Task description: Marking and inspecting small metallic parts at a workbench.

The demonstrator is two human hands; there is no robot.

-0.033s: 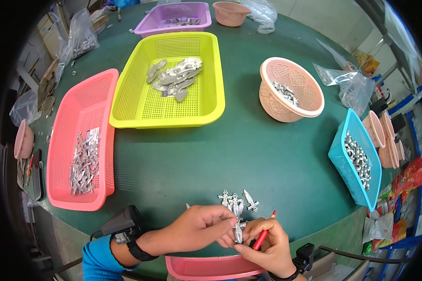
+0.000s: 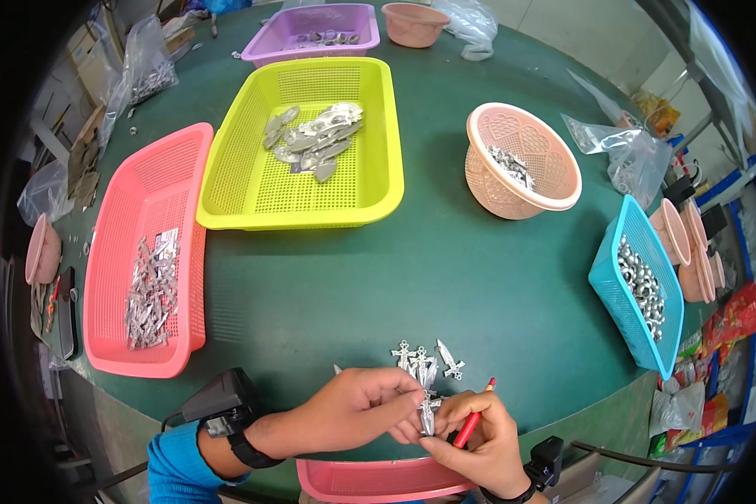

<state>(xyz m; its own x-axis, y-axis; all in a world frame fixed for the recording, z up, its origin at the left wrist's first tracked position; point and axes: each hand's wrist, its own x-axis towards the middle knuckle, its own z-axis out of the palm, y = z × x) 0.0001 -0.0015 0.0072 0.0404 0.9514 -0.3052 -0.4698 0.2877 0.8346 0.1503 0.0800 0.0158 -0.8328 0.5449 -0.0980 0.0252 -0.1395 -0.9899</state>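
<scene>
My left hand (image 2: 370,407) is closed, its thumb and fingers pinching a small silver dagger-shaped pendant (image 2: 428,412) near the table's front edge. Closed around a slim red pen-shaped tool (image 2: 469,427), my right hand (image 2: 483,437) also has its fingertips at the pendant's lower end. The working end of the tool is hidden by my fingers. Just beyond my hands lie several more dagger-shaped pendants in a small heap (image 2: 417,359), and a single dagger-shaped pendant (image 2: 448,359) lies a little to the right.
A pink basket (image 2: 195,328) of silver pieces stands left, beside a yellow-green basket (image 2: 378,197) with flat grey pieces. Peach (image 2: 496,197) and blue (image 2: 617,286) baskets holding metal parts stand right. A purple basket (image 2: 256,50) is at the back. Below my hands shows another pink basket (image 2: 378,479).
</scene>
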